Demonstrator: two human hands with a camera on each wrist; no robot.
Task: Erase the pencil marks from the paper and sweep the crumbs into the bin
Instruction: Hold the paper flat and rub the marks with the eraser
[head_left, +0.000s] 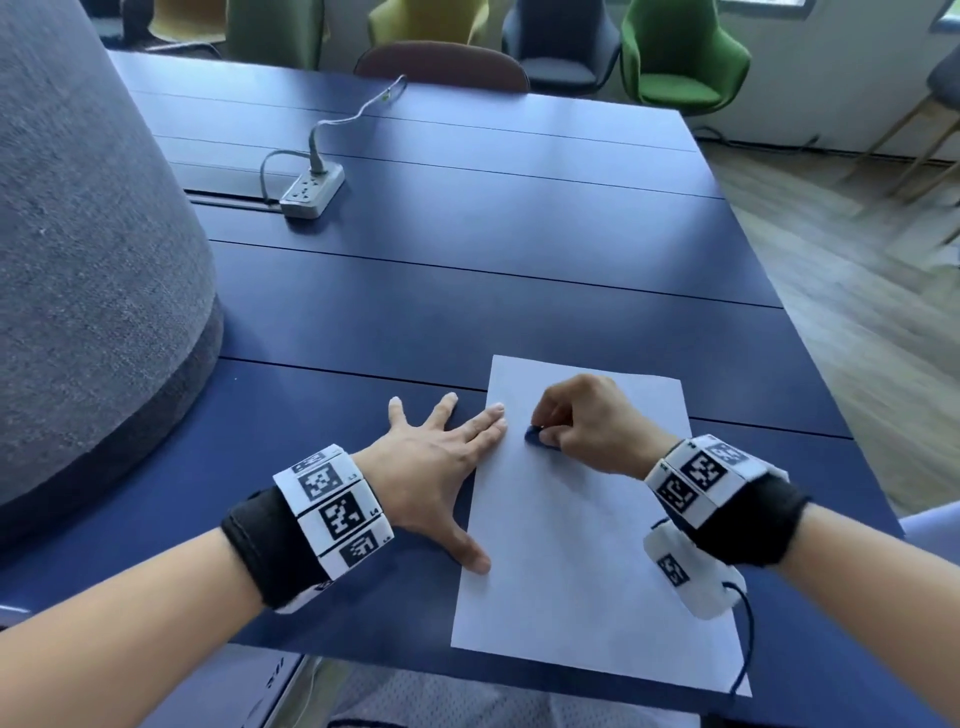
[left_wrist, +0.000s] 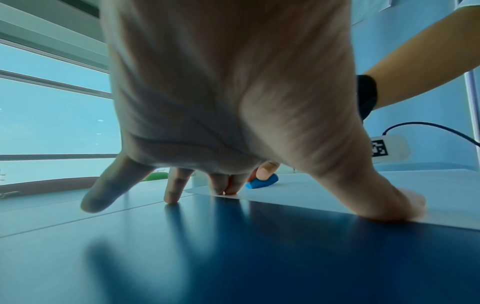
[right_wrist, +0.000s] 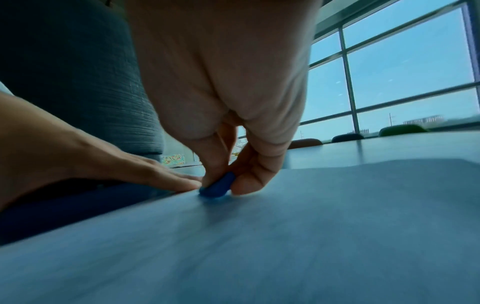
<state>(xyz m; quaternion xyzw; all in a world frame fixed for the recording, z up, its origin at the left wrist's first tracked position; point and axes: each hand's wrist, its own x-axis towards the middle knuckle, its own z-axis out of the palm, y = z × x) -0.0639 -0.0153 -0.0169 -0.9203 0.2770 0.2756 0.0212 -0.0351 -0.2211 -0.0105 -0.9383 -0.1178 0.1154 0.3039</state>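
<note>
A white sheet of paper (head_left: 582, 545) lies on the dark blue table (head_left: 467, 291), near its front right corner. My right hand (head_left: 587, 421) pinches a small blue eraser (head_left: 540, 436) and holds it against the paper's upper left part. In the right wrist view the eraser (right_wrist: 217, 187) sits between thumb and fingers, touching the sheet. My left hand (head_left: 441, 457) lies flat with fingers spread, two fingertips and the thumb pressing the paper's left edge. From the left wrist the eraser (left_wrist: 262, 182) shows beyond the fingers. No pencil marks or crumbs are discernible.
A large grey fabric-covered rounded object (head_left: 88, 260) stands at the table's left. A grey power strip (head_left: 311, 192) with its cable lies further back. Several chairs (head_left: 680, 57) line the far side. The table's right edge drops to a wooden floor (head_left: 857, 291). No bin is visible.
</note>
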